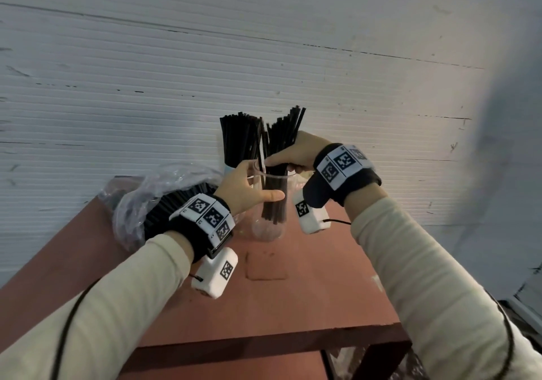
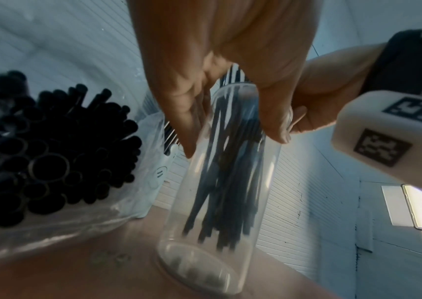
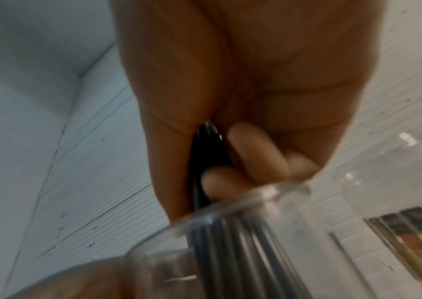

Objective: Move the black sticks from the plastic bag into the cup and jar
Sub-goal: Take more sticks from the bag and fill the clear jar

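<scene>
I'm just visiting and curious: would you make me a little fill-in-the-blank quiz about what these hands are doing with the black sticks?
1. The right hand lowers a bundle of black sticks into the clear ____.
2. The ____ hand steadies that glass jar.
3. More sticks lie in the plastic ____ on the table's left.
4. The sticks' lower ends hang ____ the jar's bottom.

Missing words: jar; left; bag; above
</scene>
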Tool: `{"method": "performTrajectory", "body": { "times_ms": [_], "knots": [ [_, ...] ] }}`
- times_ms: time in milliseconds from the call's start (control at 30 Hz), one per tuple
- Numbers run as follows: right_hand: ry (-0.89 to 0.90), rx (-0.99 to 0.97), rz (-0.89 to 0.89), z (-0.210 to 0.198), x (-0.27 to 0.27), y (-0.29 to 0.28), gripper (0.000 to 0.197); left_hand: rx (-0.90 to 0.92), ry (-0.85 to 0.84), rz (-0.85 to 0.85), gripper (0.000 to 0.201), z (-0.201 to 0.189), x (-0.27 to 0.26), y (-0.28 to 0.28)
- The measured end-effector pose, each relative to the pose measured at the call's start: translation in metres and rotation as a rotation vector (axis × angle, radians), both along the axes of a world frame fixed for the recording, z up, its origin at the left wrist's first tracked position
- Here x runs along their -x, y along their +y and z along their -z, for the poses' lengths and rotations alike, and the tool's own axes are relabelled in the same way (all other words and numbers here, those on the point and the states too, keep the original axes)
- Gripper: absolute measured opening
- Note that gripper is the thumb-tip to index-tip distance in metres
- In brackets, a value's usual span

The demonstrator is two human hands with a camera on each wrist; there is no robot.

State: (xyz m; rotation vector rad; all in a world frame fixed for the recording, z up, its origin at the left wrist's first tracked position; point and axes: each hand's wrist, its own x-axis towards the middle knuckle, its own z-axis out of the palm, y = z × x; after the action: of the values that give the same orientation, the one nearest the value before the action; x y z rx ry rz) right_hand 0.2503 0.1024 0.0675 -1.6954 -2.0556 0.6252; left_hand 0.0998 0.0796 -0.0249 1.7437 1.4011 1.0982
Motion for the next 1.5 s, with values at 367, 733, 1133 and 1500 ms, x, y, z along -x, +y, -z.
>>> {"method": "performTrajectory", "body": {
  "times_ms": [367, 733, 1133, 1500],
  "knots": [
    [-0.167, -0.011, -0.015, -0.014, 0.005, -0.02, 0.074, 0.042, -0.112, 0.036, 0.081, -0.006, -0.007, -0.011],
    [0.239, -0.763, -0.073, 0.007, 0.042, -0.068, 0.005, -0.222, 0.062, -0.178, 0.021, -0.033, 0.06, -0.029],
    [-0.332, -0.05, -0.288, 0.07, 0.135, -0.06, 0.031, 0.091, 0.417, -0.222, 0.047, -0.026, 0.171, -0.044],
    [-0.199, -0.145, -0.283, 0.076, 0.165, -0.047, 0.03, -0.024, 0.241, -0.234, 0.047, -0.014, 0.179, -0.052]
  ]
}}
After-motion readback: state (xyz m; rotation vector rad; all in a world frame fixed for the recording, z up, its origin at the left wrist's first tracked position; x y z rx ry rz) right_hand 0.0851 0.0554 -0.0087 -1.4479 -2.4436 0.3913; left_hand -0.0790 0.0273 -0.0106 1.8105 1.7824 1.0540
